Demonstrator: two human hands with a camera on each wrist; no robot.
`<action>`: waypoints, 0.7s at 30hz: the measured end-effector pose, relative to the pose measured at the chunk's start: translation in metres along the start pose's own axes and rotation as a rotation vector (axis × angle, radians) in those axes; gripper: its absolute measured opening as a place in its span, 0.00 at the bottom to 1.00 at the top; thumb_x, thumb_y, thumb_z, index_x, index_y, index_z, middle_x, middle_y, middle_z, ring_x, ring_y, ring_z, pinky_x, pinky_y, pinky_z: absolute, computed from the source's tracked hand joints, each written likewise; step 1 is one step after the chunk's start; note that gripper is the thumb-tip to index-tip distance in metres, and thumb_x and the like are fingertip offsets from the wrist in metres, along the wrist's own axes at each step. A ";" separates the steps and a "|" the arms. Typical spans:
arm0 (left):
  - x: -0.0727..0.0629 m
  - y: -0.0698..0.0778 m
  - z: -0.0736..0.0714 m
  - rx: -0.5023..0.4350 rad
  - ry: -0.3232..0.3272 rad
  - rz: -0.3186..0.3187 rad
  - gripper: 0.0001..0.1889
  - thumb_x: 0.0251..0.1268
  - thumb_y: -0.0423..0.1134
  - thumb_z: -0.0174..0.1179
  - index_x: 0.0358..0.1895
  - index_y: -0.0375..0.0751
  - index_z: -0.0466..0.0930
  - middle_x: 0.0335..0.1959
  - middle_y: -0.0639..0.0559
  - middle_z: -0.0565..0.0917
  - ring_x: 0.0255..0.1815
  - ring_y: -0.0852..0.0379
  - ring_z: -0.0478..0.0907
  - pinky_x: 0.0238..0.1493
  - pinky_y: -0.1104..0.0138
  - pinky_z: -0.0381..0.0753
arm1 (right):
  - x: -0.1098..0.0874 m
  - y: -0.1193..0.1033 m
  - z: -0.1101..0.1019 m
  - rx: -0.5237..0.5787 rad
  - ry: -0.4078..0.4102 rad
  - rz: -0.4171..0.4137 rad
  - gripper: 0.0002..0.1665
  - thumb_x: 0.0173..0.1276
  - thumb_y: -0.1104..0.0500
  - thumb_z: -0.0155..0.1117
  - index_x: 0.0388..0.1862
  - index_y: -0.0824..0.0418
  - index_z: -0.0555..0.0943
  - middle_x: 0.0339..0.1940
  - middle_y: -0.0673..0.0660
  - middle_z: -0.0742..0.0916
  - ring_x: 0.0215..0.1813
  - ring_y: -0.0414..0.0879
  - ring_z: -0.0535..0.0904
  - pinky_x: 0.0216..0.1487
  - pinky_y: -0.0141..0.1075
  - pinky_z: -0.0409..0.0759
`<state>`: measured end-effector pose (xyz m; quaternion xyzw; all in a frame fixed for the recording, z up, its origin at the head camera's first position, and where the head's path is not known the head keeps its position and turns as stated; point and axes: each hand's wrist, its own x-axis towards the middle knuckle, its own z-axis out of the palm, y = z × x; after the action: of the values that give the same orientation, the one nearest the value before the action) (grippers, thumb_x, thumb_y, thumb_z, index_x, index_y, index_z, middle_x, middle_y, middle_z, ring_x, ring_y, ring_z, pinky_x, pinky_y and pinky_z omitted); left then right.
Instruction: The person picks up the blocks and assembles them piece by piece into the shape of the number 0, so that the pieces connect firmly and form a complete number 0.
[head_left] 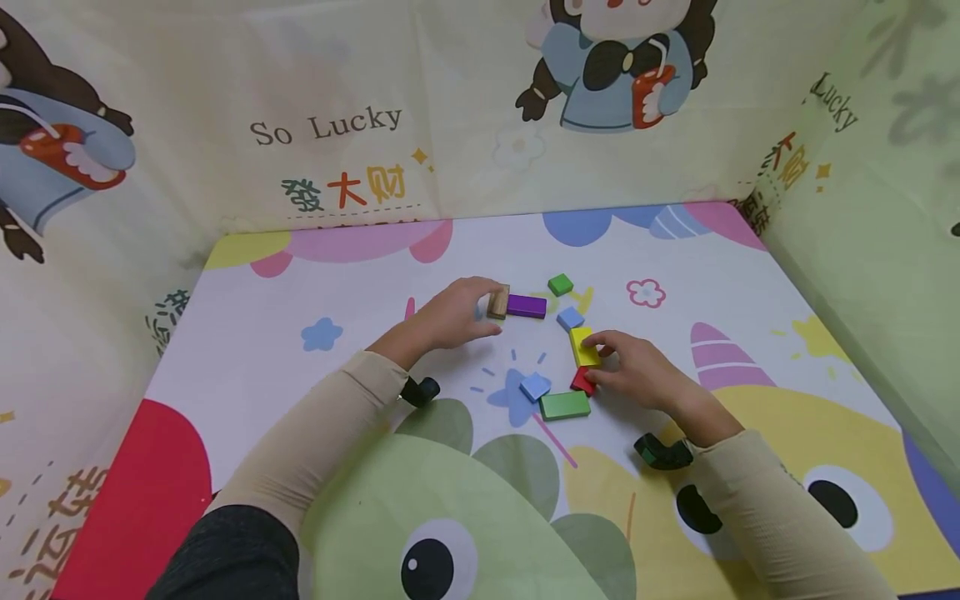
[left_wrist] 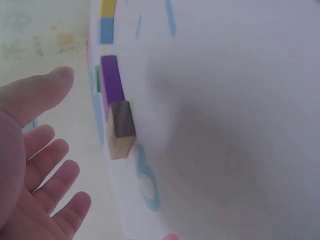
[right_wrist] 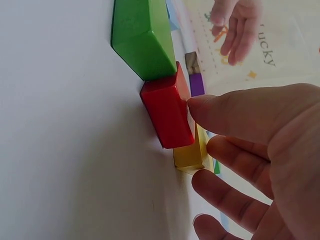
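Note:
My left hand (head_left: 455,315) is spread beside a plain wooden block (head_left: 498,302), which touches the end of a purple block (head_left: 527,307). In the left wrist view, a gap separates the fingers from the wooden block (left_wrist: 121,131). My right hand (head_left: 637,367) is at a yellow block (head_left: 583,348) and a red block (head_left: 582,381) that meet end to end. Its thumb touches the red block (right_wrist: 169,112) in the right wrist view, while the other fingers lie loosely bent beside the yellow block (right_wrist: 190,156). Neither block is enclosed by the fingers.
A long green block (head_left: 565,406) lies by the red one, with a small blue block (head_left: 536,387) to its upper left. Another blue block (head_left: 570,318) and a small green block (head_left: 560,285) lie farther back. Printed cloth walls (head_left: 480,167) border the patterned tabletop (head_left: 360,292).

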<state>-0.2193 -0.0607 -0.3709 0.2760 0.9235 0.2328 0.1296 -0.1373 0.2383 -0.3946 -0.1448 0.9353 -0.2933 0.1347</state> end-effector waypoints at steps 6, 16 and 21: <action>0.009 -0.005 0.002 -0.025 0.005 -0.008 0.36 0.64 0.44 0.70 0.73 0.37 0.67 0.71 0.44 0.70 0.73 0.47 0.63 0.72 0.57 0.61 | 0.000 -0.002 0.001 0.001 0.000 -0.003 0.28 0.66 0.57 0.70 0.63 0.63 0.76 0.56 0.64 0.81 0.57 0.61 0.75 0.57 0.56 0.76; 0.025 -0.014 0.004 -0.024 -0.031 -0.030 0.36 0.64 0.43 0.69 0.73 0.37 0.66 0.71 0.43 0.69 0.74 0.47 0.62 0.72 0.59 0.60 | 0.000 -0.001 0.002 -0.005 0.003 0.003 0.28 0.66 0.57 0.70 0.63 0.63 0.76 0.56 0.64 0.81 0.57 0.61 0.75 0.58 0.56 0.76; 0.033 -0.019 0.006 -0.028 -0.029 -0.037 0.37 0.64 0.42 0.69 0.73 0.35 0.65 0.71 0.43 0.69 0.74 0.47 0.61 0.73 0.60 0.59 | 0.000 -0.001 0.002 -0.012 0.007 0.008 0.28 0.66 0.57 0.71 0.63 0.62 0.76 0.56 0.64 0.81 0.57 0.61 0.75 0.57 0.56 0.76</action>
<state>-0.2527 -0.0537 -0.3887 0.2605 0.9230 0.2393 0.1512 -0.1362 0.2366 -0.3954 -0.1407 0.9382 -0.2876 0.1316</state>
